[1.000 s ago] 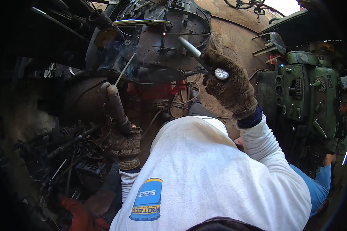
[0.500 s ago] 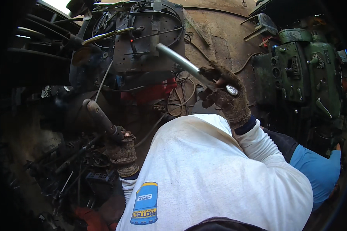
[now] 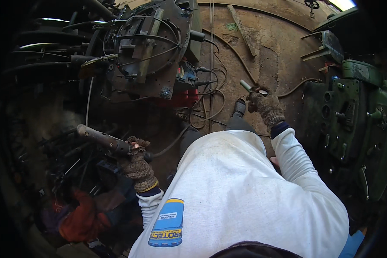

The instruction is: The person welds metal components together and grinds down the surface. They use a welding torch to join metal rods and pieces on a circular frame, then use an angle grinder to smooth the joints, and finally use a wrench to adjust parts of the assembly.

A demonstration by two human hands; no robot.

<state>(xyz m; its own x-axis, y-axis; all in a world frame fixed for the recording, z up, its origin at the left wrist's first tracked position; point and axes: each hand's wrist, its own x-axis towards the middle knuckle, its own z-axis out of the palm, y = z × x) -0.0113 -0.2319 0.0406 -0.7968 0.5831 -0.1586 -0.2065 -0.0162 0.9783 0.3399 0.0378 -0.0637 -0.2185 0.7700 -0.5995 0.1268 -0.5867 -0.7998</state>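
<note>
My left hand (image 3: 137, 163), in a worn brown knitted glove, is closed round a welding electrode holder (image 3: 101, 141). A thin welding rod (image 3: 89, 101) sticks up from the holder's far end, and a cable trails from its back end. Farther off on the right, my right hand (image 3: 264, 105), gloved the same way, grips a pale metal tube (image 3: 245, 85). Only the tube's front end juts past the fingers. A small whitish round patch shows on top of this hand; I cannot tell what it is.
A steel plate with a ring of bent rods (image 3: 148, 47) stands at the far left, beside a blue welding machine (image 3: 186, 74) and looped cables (image 3: 219, 96). A green lathe (image 3: 346, 116) fills the right. A plank (image 3: 241, 30) lies on the floor. A person in orange (image 3: 79, 217) is lower left.
My right hand has drawn the tube away from the steel plate, and the tube now points up and shows shorter. The electrode holder has tilted flatter. The view has shifted, moving the lathe rightward.
</note>
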